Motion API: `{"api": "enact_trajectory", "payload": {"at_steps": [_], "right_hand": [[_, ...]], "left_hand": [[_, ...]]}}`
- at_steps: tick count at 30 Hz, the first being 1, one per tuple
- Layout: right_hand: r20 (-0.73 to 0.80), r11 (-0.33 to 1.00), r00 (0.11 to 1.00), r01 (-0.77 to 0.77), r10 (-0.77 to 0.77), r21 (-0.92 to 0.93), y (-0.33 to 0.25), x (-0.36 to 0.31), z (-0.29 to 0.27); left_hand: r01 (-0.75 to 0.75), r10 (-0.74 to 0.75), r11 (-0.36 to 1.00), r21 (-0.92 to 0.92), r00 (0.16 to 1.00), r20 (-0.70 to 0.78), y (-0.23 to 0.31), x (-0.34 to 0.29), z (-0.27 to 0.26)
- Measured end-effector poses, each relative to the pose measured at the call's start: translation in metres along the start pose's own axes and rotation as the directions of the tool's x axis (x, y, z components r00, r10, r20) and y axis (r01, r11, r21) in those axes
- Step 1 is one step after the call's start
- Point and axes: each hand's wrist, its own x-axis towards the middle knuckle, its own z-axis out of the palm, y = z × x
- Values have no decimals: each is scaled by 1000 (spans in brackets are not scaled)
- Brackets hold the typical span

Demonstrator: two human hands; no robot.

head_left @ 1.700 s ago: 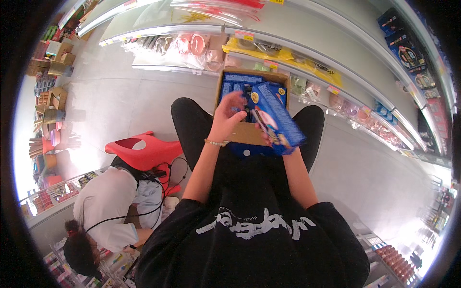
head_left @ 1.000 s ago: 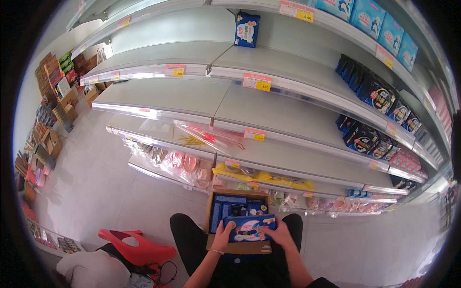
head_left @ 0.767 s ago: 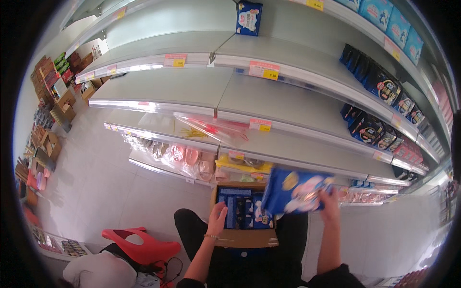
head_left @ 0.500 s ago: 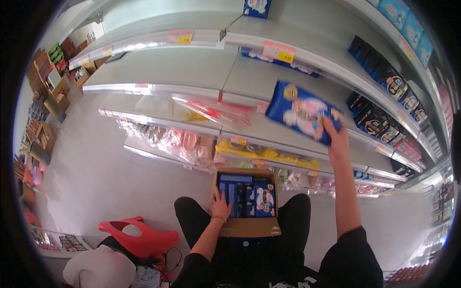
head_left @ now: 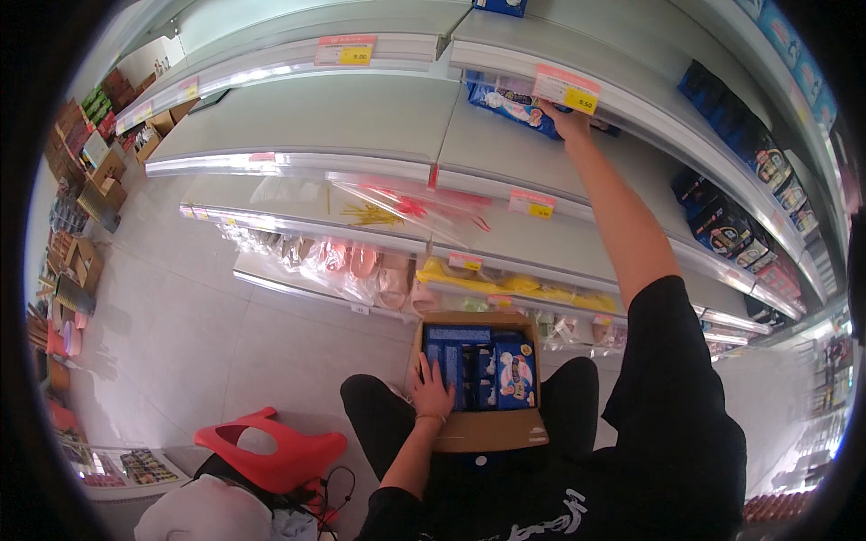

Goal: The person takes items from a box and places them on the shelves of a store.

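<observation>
"Where's that blue pack (head_left: 511, 105)?"

"On the grey shelf (head_left: 514, 151), tucked under the one above. The right hand (head_left: 561, 121) is closed on its right end."

"Heavy?"

"Light and squashy, I'd guess. That shiny wrapper might slip, so a broad pinch at the end should do."

"And the left hand (head_left: 433, 393)?"

"Open, fingers spread over the blue packs (head_left: 516, 374) along the left edge of the carton (head_left: 492, 435)."

"Stiff cardboard, that?"

"Looks it: plain brown, flap folded out. Beyond, crinkly clear plastic (head_left: 347, 260) covers rounded pink things."

Two hands (head_left: 433, 393); one open carton (head_left: 492, 434); one red stool (head_left: 293, 460); one co-worker (head_left: 203, 514).
</observation>
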Motion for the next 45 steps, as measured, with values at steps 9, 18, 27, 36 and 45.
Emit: {"api": "enact_trajectory", "payload": {"at_steps": [9, 18, 27, 36, 45], "right_hand": [[-31, 920, 992, 105, -125, -378, 74, 76, 28], [-7, 787, 971, 191, -241, -586, -8, -1, 9], [74, 838, 977, 209, -199, -504, 4, -7, 17], [87, 875, 987, 158, -133, -457, 33, -7, 7], [170, 875, 982, 153, -83, -460, 21, -21, 1]], "left_hand": [[4, -4, 1000, 1, 1000, 15, -3, 10, 9], [27, -26, 999, -20, 999, 42, 1, 6, 1], [28, -27, 999, -29, 998, 50, -4, 3, 9], [37, -35, 999, -25, 996, 80, 0, 4, 9], [10, -9, 1000, -13, 1000, 21, -5, 3, 16]]}}
